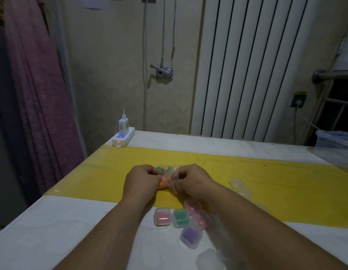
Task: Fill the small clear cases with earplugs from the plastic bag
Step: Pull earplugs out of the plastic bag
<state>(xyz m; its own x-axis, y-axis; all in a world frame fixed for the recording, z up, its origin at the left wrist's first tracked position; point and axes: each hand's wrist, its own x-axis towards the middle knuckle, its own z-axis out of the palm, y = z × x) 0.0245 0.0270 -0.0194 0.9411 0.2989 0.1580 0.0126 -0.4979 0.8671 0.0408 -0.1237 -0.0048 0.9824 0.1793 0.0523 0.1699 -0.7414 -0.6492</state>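
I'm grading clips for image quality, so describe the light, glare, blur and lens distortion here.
Head view: dim, flat light, only faint shadows, with a glint on the near-left edge of the yellow mat; head view: wide-angle bending tilts the radiator slats outward; head view: the left hand and right hand pinching the plastic bag look soft, and the filled cases nearer the camera are smeared.

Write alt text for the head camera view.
The left hand and right hand grip a clear plastic bag of colourful earplugs over a yellow strip on a white table. Nearer the person lie small clear cases holding pink, green and purple earplugs. A power strip sits at the far left corner.
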